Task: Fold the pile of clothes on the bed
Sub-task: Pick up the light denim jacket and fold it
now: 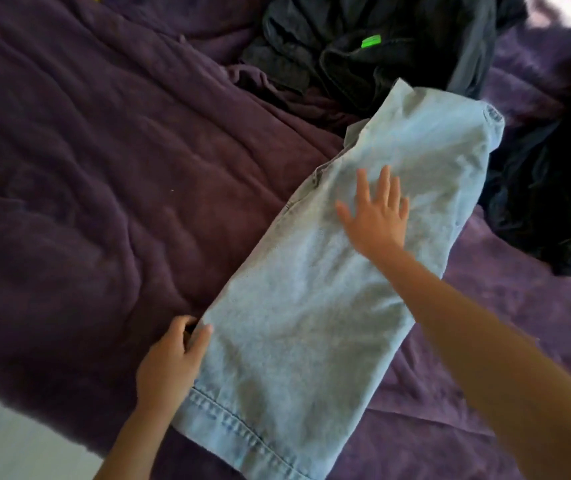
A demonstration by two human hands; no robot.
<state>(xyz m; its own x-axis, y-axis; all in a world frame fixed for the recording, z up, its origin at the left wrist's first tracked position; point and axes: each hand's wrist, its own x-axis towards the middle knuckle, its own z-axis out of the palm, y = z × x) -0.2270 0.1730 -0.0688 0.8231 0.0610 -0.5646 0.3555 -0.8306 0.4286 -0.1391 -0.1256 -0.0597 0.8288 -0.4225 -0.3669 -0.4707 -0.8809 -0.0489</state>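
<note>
Bedding fills the left of the frame: a dark purple quilted bedspread (86, 168), soft and rumpled, so we expect anything pressed on it to shift. At the lower left, the left hand (173, 355) pinches the left edge of the long, flattened pair of pale blue denim jeans (294, 306), thumb on top and fingers curled at the seam. The jeans lie diagonally across the centre, hem at the bottom, waist toward the upper right. The right hand (377, 216) rests flat on the denim, fingers spread, gripping nothing. We judge that if this flat hand slides while the left hand lifts its edge, the stacked legs could skew and the fold come out crooked. At the top centre, a heap of dark unfolded clothes with a green tag (363, 53) lies right at the waist end, and a crumpled black garment (554, 202) sits just beside it at the right. Folding that end over could drag either along.
</note>
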